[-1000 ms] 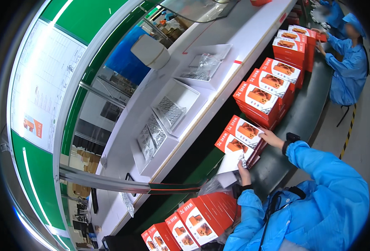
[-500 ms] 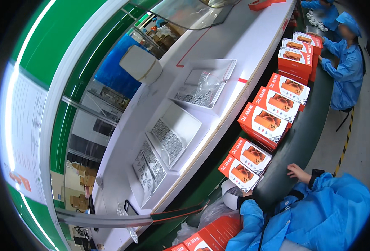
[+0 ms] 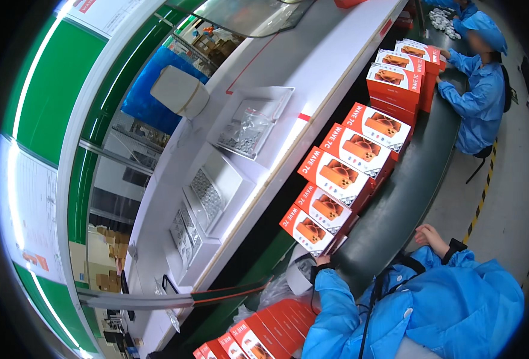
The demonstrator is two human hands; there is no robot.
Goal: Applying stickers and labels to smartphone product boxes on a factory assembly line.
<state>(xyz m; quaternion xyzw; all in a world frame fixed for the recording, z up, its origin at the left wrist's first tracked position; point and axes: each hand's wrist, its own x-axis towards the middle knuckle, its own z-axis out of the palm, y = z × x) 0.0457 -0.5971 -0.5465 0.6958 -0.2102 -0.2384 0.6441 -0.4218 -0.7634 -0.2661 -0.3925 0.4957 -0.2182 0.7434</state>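
Note:
My left hand is against the near end of a stack whose top is a red-and-white product box, printed with an orange device. Its fingers are mostly hidden by the box edge, so I cannot tell how they are bent. Right behind it another product box sits, and more stacks follow in a row touching it along the dark green belt. Over the belt's right edge hovers my right hand, empty, its fingers loosely bent and touching nothing.
More red boxes stand at the lower left beside clear plastic bags. White trays with small grey parts lie on the white bench. Ahead, a co-worker in blue sits at the belt by further stacked boxes.
The nearest boxes have slid forward along the belt, closing the gap to the stacks ahead, with my left hand behind them. My right hand's fingers have drawn in. The view has shifted.

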